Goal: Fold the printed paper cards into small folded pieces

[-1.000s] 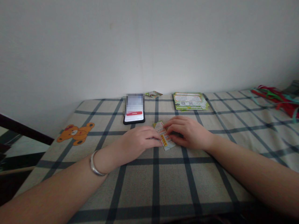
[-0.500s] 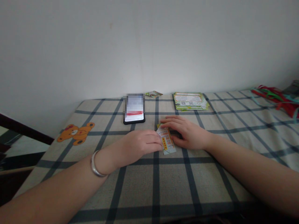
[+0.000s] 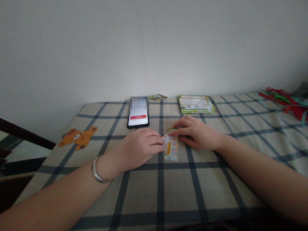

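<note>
A small folded paper leaflet (image 3: 171,148), printed in orange, red and pale blue, lies on the checked cloth (image 3: 168,189) in the middle. My left hand (image 3: 141,146) pinches its left edge with curled fingers; a silver bangle sits on that wrist. My right hand (image 3: 197,133) rests on the leaflet's upper right corner, fingers pressed on the paper. Both forearms lie along the cloth.
A black phone (image 3: 138,112) with a lit screen lies behind my left hand. A stack of green leaflets (image 3: 196,104) and a small folded paper piece (image 3: 158,97) sit near the white wall. Red and green ribbons (image 3: 286,102) lie at far right. A bear print (image 3: 78,137) marks the cloth's left.
The leaflet has been turned from slanted to nearly upright and sits slightly nearer me. My right hand shifted back to its top corner; my left hand followed its left edge.
</note>
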### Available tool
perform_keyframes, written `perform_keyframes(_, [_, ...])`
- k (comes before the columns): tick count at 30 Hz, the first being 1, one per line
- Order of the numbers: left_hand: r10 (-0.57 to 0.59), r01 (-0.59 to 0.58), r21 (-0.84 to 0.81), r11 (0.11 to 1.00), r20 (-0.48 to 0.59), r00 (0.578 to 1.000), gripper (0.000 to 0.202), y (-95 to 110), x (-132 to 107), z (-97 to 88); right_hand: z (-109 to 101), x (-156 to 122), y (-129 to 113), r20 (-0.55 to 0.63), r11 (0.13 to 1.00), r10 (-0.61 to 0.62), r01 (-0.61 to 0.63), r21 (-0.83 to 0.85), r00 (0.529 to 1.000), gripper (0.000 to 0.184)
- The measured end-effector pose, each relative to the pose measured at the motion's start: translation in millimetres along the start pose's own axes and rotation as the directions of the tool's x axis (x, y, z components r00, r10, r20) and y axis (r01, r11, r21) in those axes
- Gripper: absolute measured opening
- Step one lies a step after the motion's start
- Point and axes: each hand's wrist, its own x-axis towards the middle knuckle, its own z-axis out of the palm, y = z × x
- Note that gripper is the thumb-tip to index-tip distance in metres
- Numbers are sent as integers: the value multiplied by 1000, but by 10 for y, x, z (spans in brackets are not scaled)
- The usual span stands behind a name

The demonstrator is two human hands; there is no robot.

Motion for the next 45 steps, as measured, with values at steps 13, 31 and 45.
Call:
perform_keyframes(13, [-50,47,53,997,45,998,19,3,-6,4,-51,-19,7,18,987,-21,24,-158,1000,24])
perform_keyframes(31, [-130,130,11,992,79,988,22,6,-9,67,-45,-5,-156,110,918,-59,97,-384,992,18])
perform_keyframes(45, [-137,140,-33,990,83,987,45,15,-24,8,45,6,-240,106,936,-38,72,-343,994,18])
